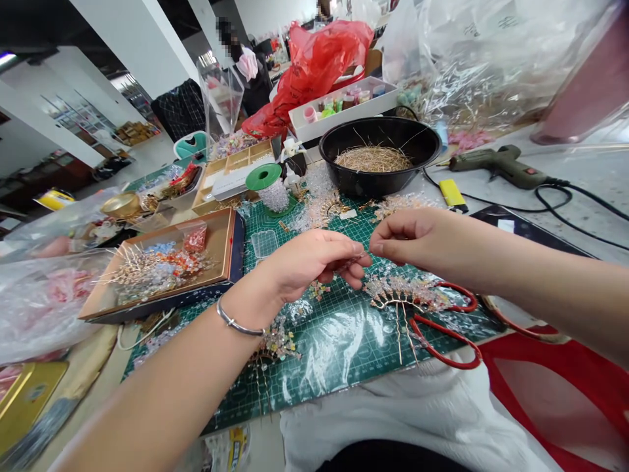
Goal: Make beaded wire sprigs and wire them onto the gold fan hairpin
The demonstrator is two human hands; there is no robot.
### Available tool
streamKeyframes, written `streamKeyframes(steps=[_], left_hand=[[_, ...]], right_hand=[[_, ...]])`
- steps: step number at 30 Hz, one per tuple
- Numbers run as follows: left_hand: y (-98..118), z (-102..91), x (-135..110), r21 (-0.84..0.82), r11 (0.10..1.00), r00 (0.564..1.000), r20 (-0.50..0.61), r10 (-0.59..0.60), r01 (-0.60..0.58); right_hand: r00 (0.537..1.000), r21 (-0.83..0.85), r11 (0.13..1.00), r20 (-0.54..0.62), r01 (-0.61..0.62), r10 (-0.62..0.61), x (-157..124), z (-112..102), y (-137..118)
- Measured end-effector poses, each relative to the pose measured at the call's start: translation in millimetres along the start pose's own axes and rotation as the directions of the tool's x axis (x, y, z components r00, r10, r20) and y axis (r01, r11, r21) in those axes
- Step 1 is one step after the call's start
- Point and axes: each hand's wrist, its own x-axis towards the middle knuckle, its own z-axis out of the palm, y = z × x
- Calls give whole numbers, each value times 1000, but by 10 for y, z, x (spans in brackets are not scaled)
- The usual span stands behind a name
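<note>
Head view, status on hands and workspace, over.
Left hand: pinching tiny piece, details unclear. Right hand: pinched shut alongside. Beaded hairpiece: on green mat, red handles close by.

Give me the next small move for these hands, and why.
I'd probably steady the left hand and adjust gently with the right hand: their fingertips nearly meet above the mat, and whatever lies between is too small to identify, suggesting delicate work.

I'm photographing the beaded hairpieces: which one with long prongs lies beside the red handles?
The right-side hairpiece, just below the right hand, beside the red handles; the other hairpiece lies partly hidden behind the left forearm.
</note>
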Motion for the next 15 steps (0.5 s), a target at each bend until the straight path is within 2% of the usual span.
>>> streamKeyframes(steps=[9,15], left_hand=[[0,-6,16,9,1000,1000,4,-8,8],[4,-16,11,66,998,999,49,7,-11]], right_hand=[[1000,-27,1000,-15,-11,11,20,21,35],[1000,-49,999,-22,-15,14,12,18,-4]])
